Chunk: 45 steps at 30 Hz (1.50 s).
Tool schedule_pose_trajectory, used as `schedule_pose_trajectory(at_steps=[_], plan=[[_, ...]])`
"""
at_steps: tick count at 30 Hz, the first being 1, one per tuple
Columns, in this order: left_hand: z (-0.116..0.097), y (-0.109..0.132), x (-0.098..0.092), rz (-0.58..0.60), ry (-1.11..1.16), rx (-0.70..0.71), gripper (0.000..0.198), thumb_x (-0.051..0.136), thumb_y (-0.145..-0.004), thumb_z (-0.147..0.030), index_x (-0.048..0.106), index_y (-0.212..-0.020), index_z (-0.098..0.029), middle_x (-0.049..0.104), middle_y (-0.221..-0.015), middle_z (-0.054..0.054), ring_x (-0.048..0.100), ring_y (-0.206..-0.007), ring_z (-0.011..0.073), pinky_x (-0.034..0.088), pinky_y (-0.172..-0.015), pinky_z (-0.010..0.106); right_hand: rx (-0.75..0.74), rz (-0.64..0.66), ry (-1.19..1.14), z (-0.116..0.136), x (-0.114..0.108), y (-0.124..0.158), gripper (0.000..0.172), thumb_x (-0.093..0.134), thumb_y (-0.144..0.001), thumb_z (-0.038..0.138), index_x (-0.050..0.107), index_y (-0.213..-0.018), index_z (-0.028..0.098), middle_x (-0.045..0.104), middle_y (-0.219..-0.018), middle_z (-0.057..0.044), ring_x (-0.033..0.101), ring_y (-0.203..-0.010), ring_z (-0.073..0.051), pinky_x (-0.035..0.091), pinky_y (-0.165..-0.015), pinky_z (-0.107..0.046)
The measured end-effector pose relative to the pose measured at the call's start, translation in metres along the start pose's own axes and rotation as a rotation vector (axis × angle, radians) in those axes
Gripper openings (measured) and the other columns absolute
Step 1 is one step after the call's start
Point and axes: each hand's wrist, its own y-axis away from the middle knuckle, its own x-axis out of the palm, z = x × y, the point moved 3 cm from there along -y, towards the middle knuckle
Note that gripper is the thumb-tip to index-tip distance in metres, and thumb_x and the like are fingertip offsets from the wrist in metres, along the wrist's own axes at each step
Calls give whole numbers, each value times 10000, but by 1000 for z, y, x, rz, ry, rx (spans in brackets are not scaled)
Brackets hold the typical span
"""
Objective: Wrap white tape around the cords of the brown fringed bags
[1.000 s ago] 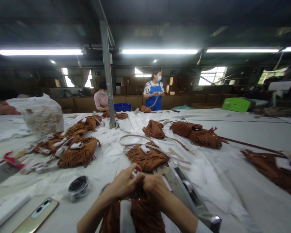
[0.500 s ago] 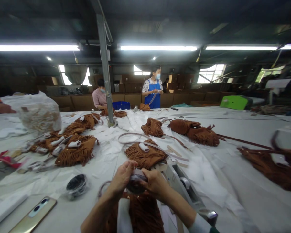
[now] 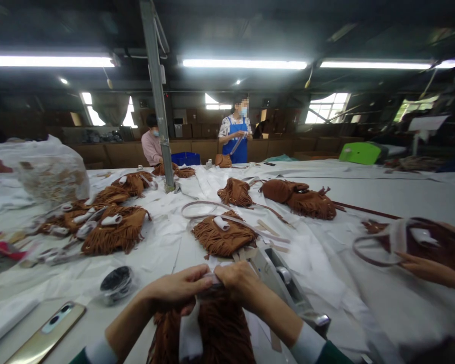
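Observation:
A brown fringed bag [image 3: 216,328] lies at the near table edge right under my hands. My left hand [image 3: 174,290] and my right hand [image 3: 238,283] meet at its top edge, both pinched closed on a small pale wrapped part [image 3: 211,279] of the bag. A white strip of paper [image 3: 189,336] hangs down over the bag's fringe. A tape dispenser [image 3: 288,288] sits just right of my right wrist.
More fringed bags [image 3: 222,235] lie across the white table, with a pile [image 3: 109,227] at the left. A phone [image 3: 45,328] and a dark tape roll [image 3: 116,280] sit near left. Another person's hand [image 3: 428,268] handles a bag at the right. Two people stand at the far side.
My hands have shifted slightly and flattened over the bag's top. Another person's hand has come in at the right and lifted a strap loop there. The view has tilted.

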Motion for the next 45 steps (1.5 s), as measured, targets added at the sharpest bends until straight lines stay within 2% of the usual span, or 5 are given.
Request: schedule_pose_trajectory(at_steps=[13, 23, 30, 35, 45], plan=[[59, -15, -8, -337, 745, 140, 319, 670, -765, -430, 520, -669, -165, 471, -482, -79, 251, -234, -5, 122, -244, 122, 455, -527, -317, -14, 20, 59, 428, 461, -906, 476, 491, -1202, 169, 600, -1117, -134, 577, -1049, -250, 481, -880, -396], [83, -1, -29, -391, 973, 129, 457, 617, -777, -488, 428, -523, -159, 387, -394, -95, 240, -163, 10, 122, -213, 138, 455, -212, -524, 70, 135, 76, 419, 643, -736, 262, 606, -1143, 169, 483, -1340, -184, 492, -1229, -318, 462, -994, -433], [78, 13, -30, -633, 664, 167, 424, 668, -724, -519, 479, -603, -159, 435, -443, -86, 255, -227, 0, 138, -244, 122, 417, -463, -541, 48, 71, 64, 256, 462, -914, 293, 589, -1113, 195, 620, -1137, -112, 593, -1072, -210, 511, -896, -336], [61, 11, -10, -479, 280, 194, 373, 685, -732, -489, 524, -667, -159, 399, -462, -89, 270, -298, 16, 175, -275, 129, 179, -602, -243, 44, 19, 16, 398, 372, -944, 454, 572, -1127, 163, 568, -1216, -154, 521, -1134, -267, 402, -961, -454], [103, 15, -3, -586, 565, 108, 380, 635, -755, -555, 537, -738, -189, 529, -466, -58, 262, -224, 18, 115, -250, 126, 122, -365, -129, 44, 67, -10, 584, 300, -866, 698, 534, -760, 174, 594, -609, -1, 546, -543, -127, 260, -480, -243]])
